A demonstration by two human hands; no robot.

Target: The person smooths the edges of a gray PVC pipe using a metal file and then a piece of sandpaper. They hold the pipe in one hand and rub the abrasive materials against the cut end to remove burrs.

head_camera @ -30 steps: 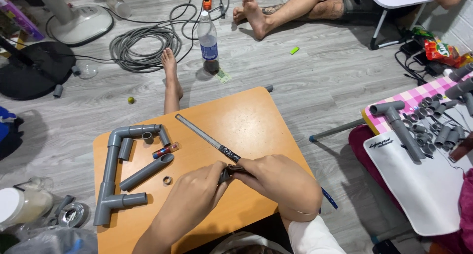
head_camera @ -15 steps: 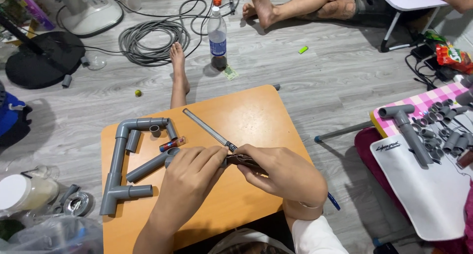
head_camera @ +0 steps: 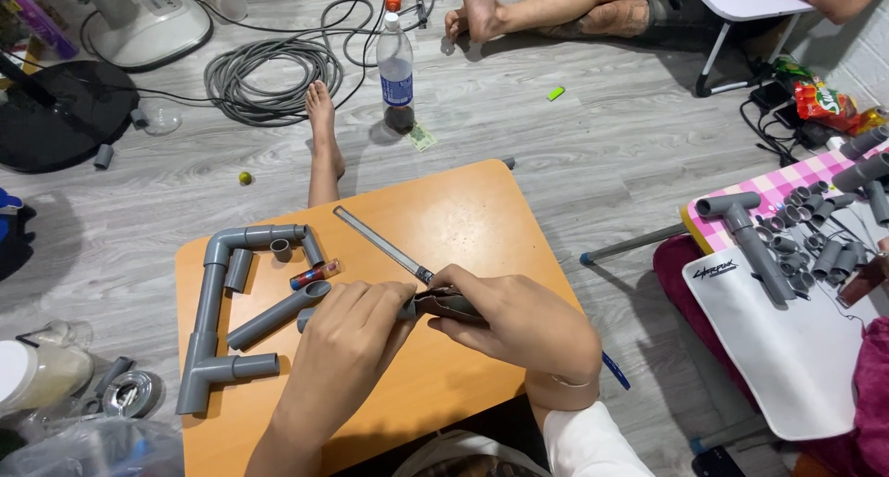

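My left hand [head_camera: 356,340] and my right hand [head_camera: 523,321] meet over the middle of the orange low table [head_camera: 482,218]. The right hand's fingers are closed on a dark brownish piece [head_camera: 446,303]. The left hand grips what looks like a short grey pipe; its stub [head_camera: 303,321] shows at the left and its other end meets the dark piece. A long thin metal strip [head_camera: 381,244] lies on the table and runs up to my right thumb. To the left lie a grey pipe assembly [head_camera: 211,321], a loose pipe with an elbow [head_camera: 276,316] and a small red-and-blue tube [head_camera: 315,274].
Another person's bare foot [head_camera: 322,134] rests at the table's far edge, and a second person's legs [head_camera: 546,14] lie beyond. A plastic bottle [head_camera: 396,69], coiled grey cable [head_camera: 273,79] and fan base [head_camera: 153,28] are on the floor. A side table [head_camera: 787,347] at the right holds several grey fittings [head_camera: 815,245].
My left fingers have closed further over the piece between my hands. Both hands stay at the table's middle. The view has shifted slightly.
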